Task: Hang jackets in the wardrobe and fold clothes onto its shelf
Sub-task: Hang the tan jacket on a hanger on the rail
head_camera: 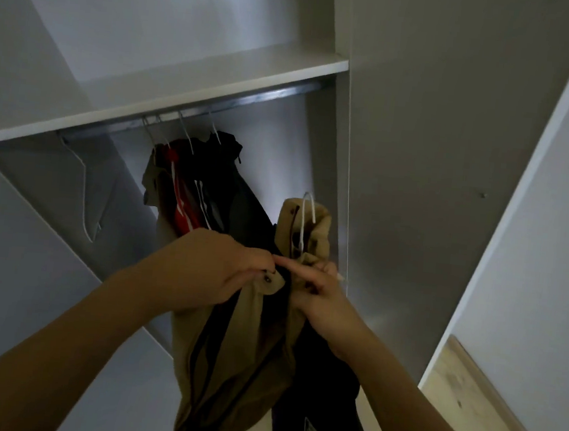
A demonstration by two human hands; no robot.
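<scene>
A: Jacket (241,342), the tan one, was centre-low in frame, on a white hanger (304,224) but not yet on the rail (196,111). Both hands were at its collar.

B: Grip state?

A: Left hand (216,271) pinched the collar flap near a snap, fingers curled round the cloth. Right hand (324,298) held the other collar side just below the hanger neck, one finger pointing across twd the left. Looked like she/he was closing the top snap, imo.

B: So what could've gone wrong?

A: Hook stood free in the air, nothing but the two hands on the cloth carried the weight. If either pinch slipped, the jacket could slide off one hanger shoulder & drop to the floor (485,415) at lower right. Also a dark garment (322,400) hung under the right wrist; couldn't tell if it was lining or separate, so it might drag.

B: Rail itself?

A: Hung clothes (189,186) bunched mid-frame, empty hanger (87,194) at left. Hook could snag a neighbour's hanger when lifted, or catch the shelf (169,98) edge above the rail.
</scene>
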